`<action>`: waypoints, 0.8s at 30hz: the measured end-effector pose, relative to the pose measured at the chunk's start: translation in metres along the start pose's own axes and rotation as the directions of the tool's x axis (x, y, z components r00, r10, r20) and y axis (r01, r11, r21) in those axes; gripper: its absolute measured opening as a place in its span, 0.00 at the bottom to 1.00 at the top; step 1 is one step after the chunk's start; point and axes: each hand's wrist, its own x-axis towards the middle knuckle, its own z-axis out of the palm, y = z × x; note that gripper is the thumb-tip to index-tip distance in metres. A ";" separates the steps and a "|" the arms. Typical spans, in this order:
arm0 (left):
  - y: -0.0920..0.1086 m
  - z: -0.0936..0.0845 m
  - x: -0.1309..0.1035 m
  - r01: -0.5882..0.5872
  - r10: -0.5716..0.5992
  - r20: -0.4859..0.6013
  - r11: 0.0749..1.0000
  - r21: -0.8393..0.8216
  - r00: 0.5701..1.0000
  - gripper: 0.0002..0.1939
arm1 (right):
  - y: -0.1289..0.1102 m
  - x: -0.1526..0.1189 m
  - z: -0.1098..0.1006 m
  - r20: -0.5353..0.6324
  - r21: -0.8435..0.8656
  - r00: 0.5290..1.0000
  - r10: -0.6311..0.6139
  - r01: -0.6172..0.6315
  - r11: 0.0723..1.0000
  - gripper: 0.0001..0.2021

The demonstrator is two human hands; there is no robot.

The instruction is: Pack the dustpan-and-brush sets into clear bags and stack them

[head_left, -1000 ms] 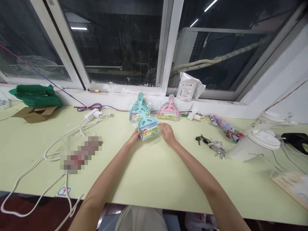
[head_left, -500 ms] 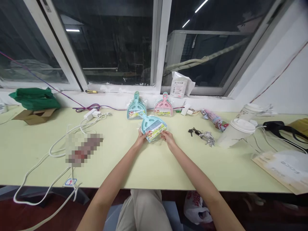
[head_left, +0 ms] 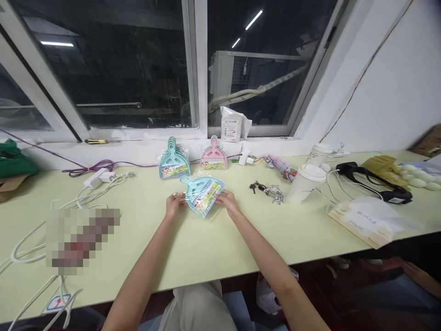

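A light-blue mini dustpan and brush set (head_left: 200, 198) in clear wrap, with a yellow-green label, is tilted between my hands above the table, its handle toward the upper left. My left hand (head_left: 174, 204) pinches the clear wrap at the set's left side, just below the handle. My right hand (head_left: 227, 202) grips the right edge beside the label, thumb on top. Behind it, a stack of blue-green dustpan sets (head_left: 173, 161) leans against the wall under the window. To its right leans a pink dustpan set (head_left: 214, 155), with green ones partly hidden behind.
Paper cups (head_left: 306, 184), keys (head_left: 272, 192), a folded umbrella (head_left: 280, 168) and a tissue pack (head_left: 365, 220) lie to the right. Black goggles (head_left: 375, 184) sit farther right. White cables (head_left: 79, 197) and a blurred patch fill the left. A screwdriver (head_left: 96, 141) rests on the sill.
The held dustpan set has turned, its handle swinging farther left and its label steeper. My left hand has shifted from its lower edge toward the handle. The view has swung right.
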 end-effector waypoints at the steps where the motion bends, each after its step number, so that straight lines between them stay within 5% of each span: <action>1: 0.005 -0.002 -0.002 -0.015 0.015 -0.029 1.000 -0.011 0.999 0.20 | -0.002 -0.001 0.001 0.022 -0.008 1.000 0.009 -0.009 1.000 0.15; 5: 0.027 -0.018 -0.006 -0.025 0.027 -0.078 0.999 0.021 0.997 0.18 | -0.007 -0.004 0.006 0.102 -0.047 0.992 0.071 -0.066 0.997 0.13; 8: 0.043 -0.035 -0.004 0.019 -0.009 -0.059 0.984 0.176 0.998 0.27 | -0.011 -0.007 0.006 0.093 -0.045 0.994 0.063 -0.059 0.997 0.12; 11: 0.059 -0.042 0.002 -0.123 0.190 -0.122 0.899 0.421 0.974 0.39 | -0.016 -0.010 0.002 0.143 -0.071 0.989 0.036 -0.026 0.997 0.12; 13: 0.068 -0.036 0.008 -0.209 0.236 0.019 0.820 0.533 0.972 0.39 | -0.018 -0.013 0.000 0.227 -0.105 0.973 0.035 -0.012 0.994 0.13; 15: 0.073 -0.025 0.015 -0.212 0.101 0.219 0.790 0.575 0.971 0.32 | -0.018 -0.015 -0.001 0.303 -0.136 0.952 0.048 -0.006 0.991 0.13; 17: 0.074 -0.019 0.025 -0.164 -0.007 0.282 0.798 0.579 0.960 0.25 | -0.018 -0.016 0.000 0.341 -0.164 0.938 0.068 -0.012 0.986 0.13; 20: 0.079 -0.037 0.042 -0.085 0.005 0.145 0.830 0.551 0.989 0.23 | -0.018 -0.012 -0.003 0.319 -0.169 0.944 0.084 -0.031 0.985 0.13; 24: 0.107 -0.115 0.061 -0.004 0.150 -0.176 0.772 0.636 0.973 0.24 | -0.014 0.001 -0.014 0.158 -0.090 0.983 0.093 -0.080 0.993 0.11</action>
